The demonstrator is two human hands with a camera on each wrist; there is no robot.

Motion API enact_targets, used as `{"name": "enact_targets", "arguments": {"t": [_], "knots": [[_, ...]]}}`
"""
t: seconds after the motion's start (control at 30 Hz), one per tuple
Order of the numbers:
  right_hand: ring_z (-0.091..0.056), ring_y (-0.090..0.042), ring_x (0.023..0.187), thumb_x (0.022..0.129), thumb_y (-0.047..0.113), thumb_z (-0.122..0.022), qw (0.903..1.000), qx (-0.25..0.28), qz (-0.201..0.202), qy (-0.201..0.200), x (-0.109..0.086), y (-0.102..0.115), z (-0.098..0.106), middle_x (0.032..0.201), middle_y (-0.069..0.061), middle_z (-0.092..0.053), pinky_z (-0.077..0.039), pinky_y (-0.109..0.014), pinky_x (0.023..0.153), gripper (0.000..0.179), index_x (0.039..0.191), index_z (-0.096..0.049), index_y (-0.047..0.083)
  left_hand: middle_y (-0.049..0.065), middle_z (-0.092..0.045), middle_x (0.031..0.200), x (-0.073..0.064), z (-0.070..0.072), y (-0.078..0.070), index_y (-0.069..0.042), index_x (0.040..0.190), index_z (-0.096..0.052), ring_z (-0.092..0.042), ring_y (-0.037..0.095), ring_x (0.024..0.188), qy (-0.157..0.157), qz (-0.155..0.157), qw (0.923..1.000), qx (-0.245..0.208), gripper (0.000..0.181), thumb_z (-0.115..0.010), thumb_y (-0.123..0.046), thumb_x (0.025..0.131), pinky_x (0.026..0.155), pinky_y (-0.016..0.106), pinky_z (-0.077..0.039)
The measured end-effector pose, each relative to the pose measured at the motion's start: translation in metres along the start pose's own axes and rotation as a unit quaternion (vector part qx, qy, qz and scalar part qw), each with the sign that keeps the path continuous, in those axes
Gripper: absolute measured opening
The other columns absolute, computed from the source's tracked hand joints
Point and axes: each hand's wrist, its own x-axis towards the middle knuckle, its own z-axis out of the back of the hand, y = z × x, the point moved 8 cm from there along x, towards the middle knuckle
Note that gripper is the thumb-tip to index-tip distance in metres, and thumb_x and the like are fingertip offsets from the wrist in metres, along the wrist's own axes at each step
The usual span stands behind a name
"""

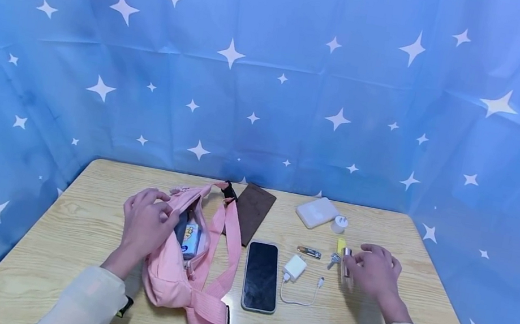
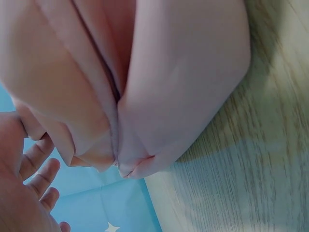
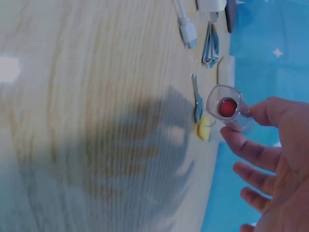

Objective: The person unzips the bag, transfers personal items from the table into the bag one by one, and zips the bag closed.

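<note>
A pink waist bag (image 1: 164, 278) lies on the left with its zip opening spread. My left hand (image 1: 145, 223) pinches the opening's edge between thumb and fingers; in the left wrist view the other fingers (image 2: 43, 179) hang loosely beside the pink cloth. Inside the bag sit a blue and white packet (image 1: 190, 240) and something dark, partly hidden. On the right, my right hand (image 1: 376, 270) pinches a lipstick tube (image 3: 226, 102), clear with red showing in its end, between thumb and fingertips. It is held above the table, near a key (image 1: 334, 259) with a yellow tag (image 1: 341, 245).
A phone (image 1: 262, 277) lies right of the bag, with a brown wallet-like item (image 1: 254, 210) behind it. Further right are a white charger (image 1: 294, 268) with a cable (image 1: 296, 304), nail clippers (image 1: 309, 251), a white power bank (image 1: 317, 212) and a small round white object (image 1: 339, 224).
</note>
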Motion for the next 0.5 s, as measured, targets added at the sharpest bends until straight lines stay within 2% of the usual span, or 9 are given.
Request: {"name": "enact_targets", "arguments": {"t": [0.23, 0.5], "knots": [[-0.032, -0.051, 0.131, 0.093, 0.033, -0.059, 0.9993, 0.026, 0.010, -0.023, 0.005, 0.015, 0.003, 0.139, -0.024, -0.051, -0.012, -0.070, 0.103, 0.032, 0.070, -0.071, 0.015, 0.008, -0.063, 0.116, -0.001, 0.000, -0.002, -0.009, 0.074, -0.072, -0.042, 0.034, 0.127, 0.004, 0.002, 1.0000, 0.003, 0.023, -0.067, -0.028, 0.086, 0.109, 0.056, -0.019], [-0.031, -0.047, 0.134, 0.091, 0.033, -0.060, 0.9970, 0.054, 0.031, -0.045, 0.010, 0.050, -0.003, 0.140, -0.021, -0.051, -0.012, -0.069, 0.105, 0.029, 0.074, -0.073, 0.013, 0.007, -0.063, 0.115, -0.003, -0.002, -0.007, -0.010, 0.071, -0.070, -0.042, 0.033, 0.129, 0.006, -0.005, 1.0000, -0.002, 0.024, -0.066, -0.028, 0.087, 0.109, 0.057, -0.019]]}}
